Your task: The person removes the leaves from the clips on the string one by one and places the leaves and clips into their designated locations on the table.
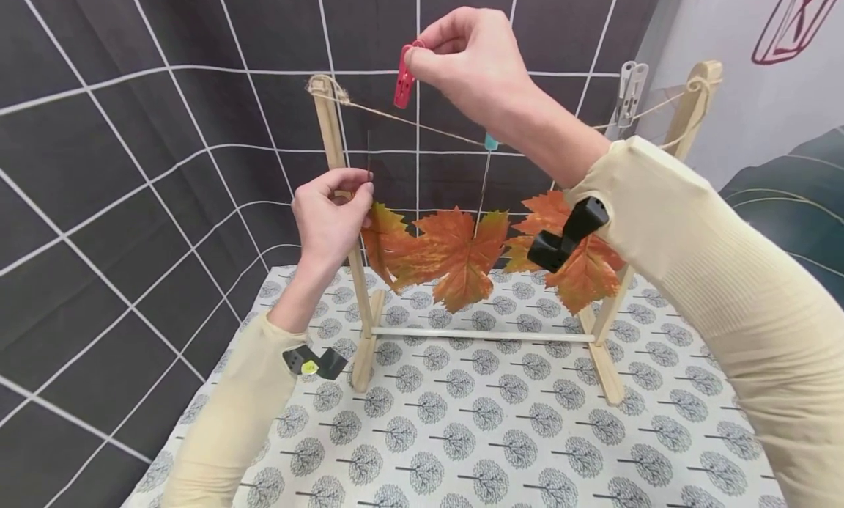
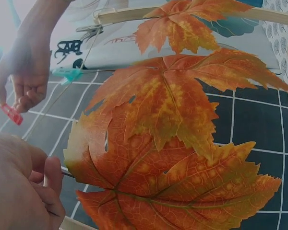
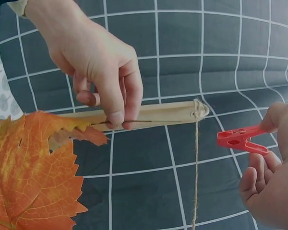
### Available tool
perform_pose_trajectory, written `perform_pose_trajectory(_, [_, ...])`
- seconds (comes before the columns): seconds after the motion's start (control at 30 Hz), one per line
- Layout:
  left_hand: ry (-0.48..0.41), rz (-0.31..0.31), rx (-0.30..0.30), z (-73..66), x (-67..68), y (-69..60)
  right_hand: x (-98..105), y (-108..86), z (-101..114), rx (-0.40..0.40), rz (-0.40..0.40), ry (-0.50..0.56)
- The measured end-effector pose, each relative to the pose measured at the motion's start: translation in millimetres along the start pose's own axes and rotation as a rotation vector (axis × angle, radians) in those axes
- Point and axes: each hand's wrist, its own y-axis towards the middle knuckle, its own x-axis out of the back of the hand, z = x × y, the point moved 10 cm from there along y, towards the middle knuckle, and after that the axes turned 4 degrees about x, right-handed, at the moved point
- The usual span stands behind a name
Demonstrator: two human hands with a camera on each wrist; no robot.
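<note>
My left hand [image 1: 332, 215] pinches the thin dark stem [image 1: 369, 152] of an orange artificial maple leaf [image 1: 378, 248], with the stem pointing up. The leaf hangs below the fingers, left of the other leaves. Above the twine [image 1: 422, 124], my right hand [image 1: 475, 61] holds a red clothespin [image 3: 240, 136] by its handle end, apart from the twine. A second maple leaf [image 1: 458, 255] hangs by its stem from a teal clothespin [image 1: 491, 142] on the twine. A third leaf [image 1: 583, 277] hangs to the right, its upper part hidden behind my right forearm.
A wooden frame with a left post [image 1: 330, 127], a right post [image 1: 692, 112] and a white lower bar [image 1: 475, 335] carries the twine. Near the right post a grey-white clothespin [image 1: 631, 90] grips it. Below lies a tree-patterned tablecloth [image 1: 455, 442]; a dark gridded cloth [image 1: 86, 200] hangs behind.
</note>
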Motion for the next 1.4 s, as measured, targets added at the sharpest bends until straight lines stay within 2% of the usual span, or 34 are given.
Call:
perform_pose_trajectory(0.37, [-0.021, -0.001, -0.004, -0.7, 6.6, -4.2, 8.8, -9.1, -5.7, -0.001, -0.006, 0.051])
perform_pose_trajectory(0.6, [-0.038, 0.006, -0.032, -9.0, 9.7, -9.8, 15.7, -13.9, -3.3, 0.03, -0.013, 0.094])
perform_pose_trajectory(0.87, [-0.044, 0.014, -0.061, -15.8, 13.0, -17.6, 22.0, -19.4, -6.4, 0.019, -0.032, 0.129])
perform_pose_trajectory(1.17, [-0.048, 0.005, -0.048, -19.7, 22.2, -25.1, 26.4, -24.6, -5.4, 0.017, -0.043, 0.197])
perform_pose_trajectory(1.4, [-0.053, 0.01, -0.063, -22.9, 27.5, -29.9, 33.7, -30.1, -1.7, 0.04, -0.052, 0.204])
